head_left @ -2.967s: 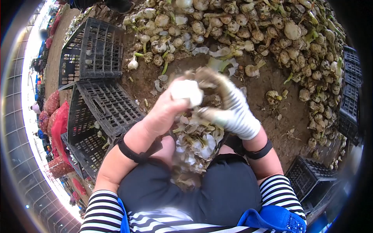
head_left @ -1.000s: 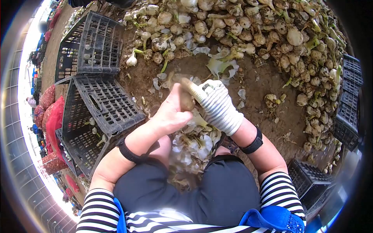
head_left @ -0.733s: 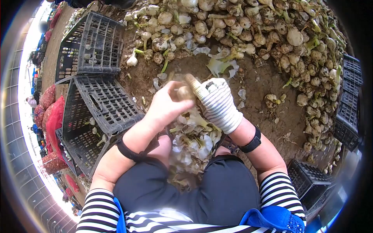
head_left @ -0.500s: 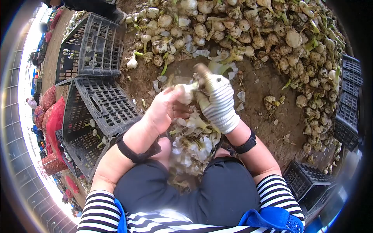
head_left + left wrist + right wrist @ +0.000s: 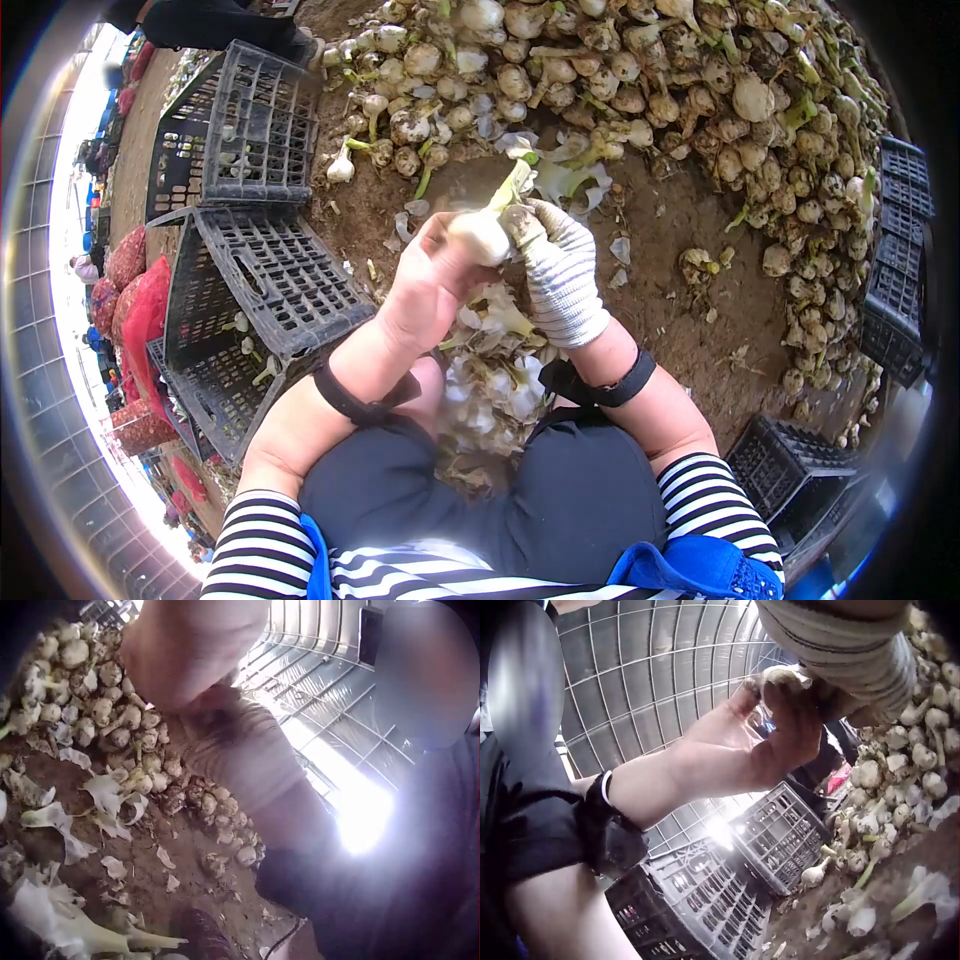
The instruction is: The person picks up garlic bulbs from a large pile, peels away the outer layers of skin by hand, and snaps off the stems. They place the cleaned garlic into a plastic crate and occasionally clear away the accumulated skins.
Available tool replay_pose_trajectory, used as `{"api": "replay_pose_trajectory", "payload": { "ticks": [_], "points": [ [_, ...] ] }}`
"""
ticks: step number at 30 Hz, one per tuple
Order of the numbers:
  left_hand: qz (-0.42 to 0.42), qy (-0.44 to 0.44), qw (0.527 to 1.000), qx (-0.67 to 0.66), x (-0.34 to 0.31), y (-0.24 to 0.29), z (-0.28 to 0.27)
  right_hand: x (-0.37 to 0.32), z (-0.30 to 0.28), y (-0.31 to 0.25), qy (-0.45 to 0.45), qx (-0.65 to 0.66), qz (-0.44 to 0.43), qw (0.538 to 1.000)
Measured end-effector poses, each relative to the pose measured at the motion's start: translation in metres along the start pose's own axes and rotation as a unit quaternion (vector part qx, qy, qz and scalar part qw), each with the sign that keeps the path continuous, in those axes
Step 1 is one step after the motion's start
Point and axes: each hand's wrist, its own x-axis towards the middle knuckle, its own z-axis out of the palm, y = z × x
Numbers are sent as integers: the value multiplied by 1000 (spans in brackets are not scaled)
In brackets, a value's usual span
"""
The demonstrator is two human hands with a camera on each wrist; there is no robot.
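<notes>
My bare left hand (image 5: 418, 292) holds a garlic bulb (image 5: 480, 238) in front of my knees, its smooth white side facing up. A pale green stem (image 5: 512, 186) rises from the bulb, leaning away from me. On my right hand (image 5: 562, 272) is a striped, soiled work glove; its curled fingers grip the right side of the bulb near the stem base. In the right wrist view, the left hand (image 5: 739, 746) curls round the bulb, and the glove (image 5: 840, 645) partly covers it. The left wrist view has the gloved hand (image 5: 244, 746) behind the bare one.
Loose peeled skins (image 5: 495, 385) lie heaped between my legs. A large pile of unpeeled garlic (image 5: 640, 70) spreads ahead and right. Black crates (image 5: 285, 275) stand at left, with more crates (image 5: 900, 235) at right. Red mesh sacks (image 5: 147, 315) are farther left.
Three seconds ago the left hand held a bare white bulb; a browner one followed. The bulb now shows white with its stem upward. The gloved fingers have closed in. A dark-trousered leg has entered top left.
</notes>
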Motion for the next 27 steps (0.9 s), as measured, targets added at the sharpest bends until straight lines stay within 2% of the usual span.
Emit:
{"api": "replay_pose_trajectory", "payload": {
  "ticks": [1,3,5,6,7,8,9,10,11,12,13,14,15,17,19,20,21,23,24,25,27],
  "points": [
    [-84,-21,988,-126,0,5,-3,-2,0,-4,8,-33,-23,999],
    [-103,-11,989,-102,3,-4,-19,-4,2,-11,20,-99,-69,992],
    [-196,-108,938,-264,6,-2,-25,-3,0,-11,32,-132,-71,988],
    [-197,-107,938,-264,7,-3,-29,-2,0,-8,37,-166,-108,979],
    [-210,-157,921,-288,9,-4,-33,-1,0,-7,40,-200,-145,968],
    [-223,-206,901,-311,10,-4,-36,-1,-1,-9,40,-199,-145,968],
    [-223,-206,901,-309,8,-1,-29,0,-2,-14,38,-250,-156,955],
    [-164,-132,961,-179,4,2,-16,0,-4,-17,36,-300,-166,939],
    [-100,-52,993,-45,1,4,-6,2,-6,-18,35,-300,-166,939],
    [-94,-4,996,-7,1,6,-2,4,-8,-19,32,-398,-237,886],
    [-94,-4,996,-6,1,3,-2,5,-9,-19,30,-489,-304,817],
    [-49,23,995,83,1,-1,-5,2,-6,-18,15,-500,-293,815],
    [-5,50,984,172,1,-3,-6,0,-5,-19,-2,-513,-322,796],
    [-23,59,986,154,2,4,-6,-3,-9,-21,-18,-449,-211,868],
    [-90,-15,995,31,1,13,-11,-2,-12,-27,-43,-271,-94,957],
    [-74,-34,996,40,2,12,-13,-1,-12,-34,-44,-94,22,994],
    [-74,-34,996,39,1,12,-15,0,-16,-31,-55,-9,66,996],
    [-94,-100,991,-4,-1,13,-19,-3,-18,-33,-85,37,98,991],
    [-82,-70,994,-4,-1,13,-19,-4,-18,-34,-85,38,99,991],
    [-31,-62,997,40,2,10,-21,-4,-18,-35,-96,14,79,992],
    [-21,10,994,105,1,9,-25,-4,-15,-36,-108,-9,56,993]
  ]
}}
